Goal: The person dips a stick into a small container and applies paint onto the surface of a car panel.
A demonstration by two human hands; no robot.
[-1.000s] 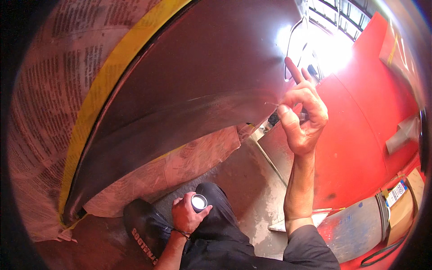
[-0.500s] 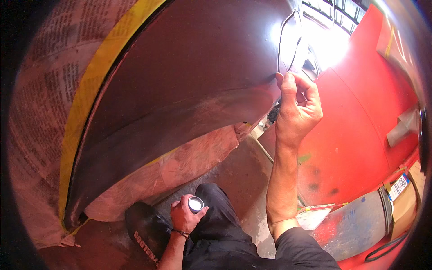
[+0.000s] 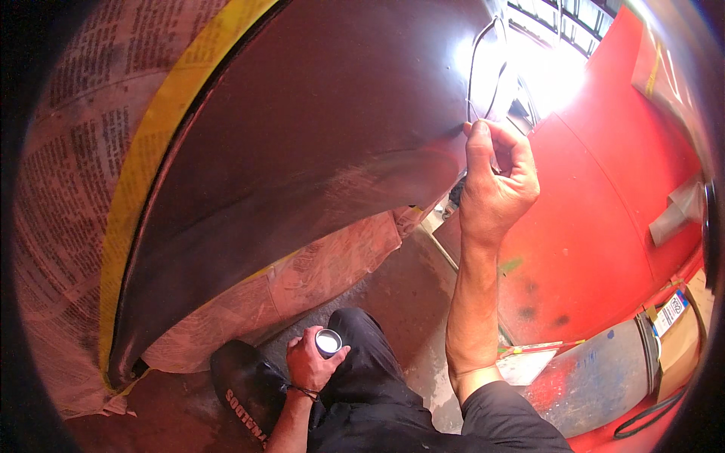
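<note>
Dark cup [image 3: 328, 354] within left hand [image 3: 310, 364]

The cup [image 3: 326, 355] sits in the left grip [image 3: 310, 364]. Panel [image 3: 325, 113]: left of right grip [image 3: 497, 185]. Masking paper [image 3: 83, 166]: left of panel.

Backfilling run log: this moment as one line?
left hand: holding dark cup, white contents | right hand: raised near dark panel, pinching thin item | beside panel: yellow tape

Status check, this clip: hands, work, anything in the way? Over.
Left grip around small dark cup, white contents inside. Right grip raised, pinching thin sliver near edge of dark panel. Bright glare beyond; panel contact unclear.
</note>
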